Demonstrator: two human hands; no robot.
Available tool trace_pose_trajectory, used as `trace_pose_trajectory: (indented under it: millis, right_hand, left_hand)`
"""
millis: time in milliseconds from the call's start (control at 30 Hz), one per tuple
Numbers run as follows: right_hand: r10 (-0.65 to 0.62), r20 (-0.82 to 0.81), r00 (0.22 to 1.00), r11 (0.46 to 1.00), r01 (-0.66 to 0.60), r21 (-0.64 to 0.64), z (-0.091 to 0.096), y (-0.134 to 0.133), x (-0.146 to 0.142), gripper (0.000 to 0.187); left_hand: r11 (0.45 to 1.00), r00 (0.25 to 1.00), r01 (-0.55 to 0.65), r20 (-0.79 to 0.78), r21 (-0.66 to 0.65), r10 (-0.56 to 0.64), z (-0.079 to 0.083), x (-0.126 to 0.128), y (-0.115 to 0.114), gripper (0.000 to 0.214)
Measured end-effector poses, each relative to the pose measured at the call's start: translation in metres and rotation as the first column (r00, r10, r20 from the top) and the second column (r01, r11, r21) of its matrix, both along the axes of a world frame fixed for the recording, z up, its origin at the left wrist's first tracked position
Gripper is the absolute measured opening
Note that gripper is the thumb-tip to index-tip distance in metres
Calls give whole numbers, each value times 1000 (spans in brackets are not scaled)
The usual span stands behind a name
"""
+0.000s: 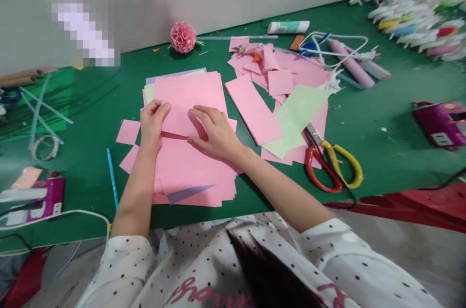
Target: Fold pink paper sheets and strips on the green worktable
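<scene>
A pink paper sheet lies on a stack of pink sheets, its near edge slightly raised. My left hand pinches the sheet's left side between thumb and fingers. Resting on its right part, my right hand has its fingers spread and slightly bent. Lilac and pale green sheets peek out at the stack's far left corner. To the right of my hands lies a pink paper strip, with a light green sheet overlapping pink paper beside it. Scissors with red and yellow handles lie nearby.
A pink paper flower ball sits near the wall. Behind the strip are pink scraps, a glue bottle and a white cord. Purple boxes stand at both sides. A blue pencil lies left of my arm.
</scene>
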State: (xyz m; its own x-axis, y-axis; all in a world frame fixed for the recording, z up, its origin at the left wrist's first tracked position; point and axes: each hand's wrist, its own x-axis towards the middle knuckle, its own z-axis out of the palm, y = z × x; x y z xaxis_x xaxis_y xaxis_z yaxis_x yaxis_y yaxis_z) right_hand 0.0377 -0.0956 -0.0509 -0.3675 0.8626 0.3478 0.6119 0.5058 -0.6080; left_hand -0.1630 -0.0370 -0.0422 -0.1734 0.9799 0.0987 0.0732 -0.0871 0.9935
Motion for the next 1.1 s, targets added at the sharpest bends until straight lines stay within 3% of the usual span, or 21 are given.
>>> trace_pose_trajectory:
  millis: [267,433,567,733,867,967,1100]
  right_hand:
    - [35,-19,999,999,-35,-8,0,0,1,63]
    - [39,-31,999,999,-39,4,-1,1,2,63]
    - [11,-97,995,1000,-12,-16,-4,4,3,62]
    - [-118,-327,937,991,92,-96,-2,8,6,56]
    - [-220,-497,839,953,77,-292,6,8,7,59]
    - [-254,-561,788,928,35,-371,8,7,6,64]
    - [-226,-603,765,935,-3,-355,8,7,5,64]
  left_hand:
    - [998,998,-64,29,-27,64,-1,-4,1,22]
    - [999,1000,3,25,-46,-1,2,-7,2,18]
    - [998,995,45,91,-51,-40,5,-8,2,44]
    - [973,962,226,166,-44,-216,5,-7,1,77]
    - [880,874,472,163,-49,-459,5,7,-10,82]
    - [837,817,547,224,-9,-531,6,23,-19,80]
    - [831,799,557,282,-16,-531,2,35,-24,63]
